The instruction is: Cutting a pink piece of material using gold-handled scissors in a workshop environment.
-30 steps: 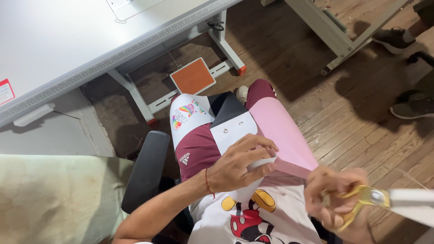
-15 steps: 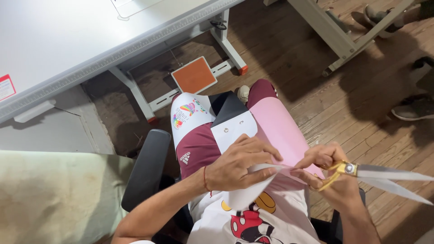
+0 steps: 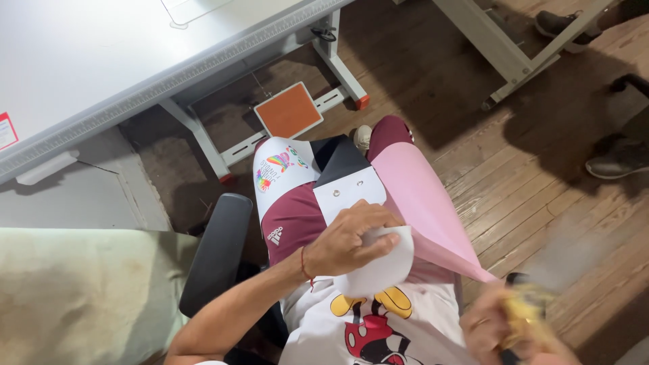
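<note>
At 9 o'clock a pale cushion [image 3: 74, 297] fills the lower left, grey table [image 3: 101, 61] above it at 11 o'clock with a ruler strip along its edge. Black chair arm [image 3: 216, 250] sits just right of the cushion. At 12 o'clock an orange foot pedal [image 3: 289, 109] lies on the wooden floor [image 3: 541, 176] between the table legs.

Your left hand [image 3: 348, 240] is near centre, fingers curled down and pinching a white fabric piece [image 3: 378, 267], which folds under the palm and rests on your lap. Thin red string on that wrist. Just above the hand, at 12 o'clock from it, a white piece with two small holes [image 3: 351, 189] and a dark piece [image 3: 338, 159] lie on your thigh. Pink fabric [image 3: 422, 203] runs from your knee to a point at 4 o'clock, touching the white fabric piece.

Your right hand [image 3: 503, 328] is at 5 o'clock, heavily blurred, closed around yellow-handled scissors [image 3: 531, 301]; blades smeared, cannot tell if they are apart. Scissors sit just beside the pink tip, contact unclear.

At 2 o'clock another person's shoes [image 3: 618, 159] stand well apart on the floor.
</note>
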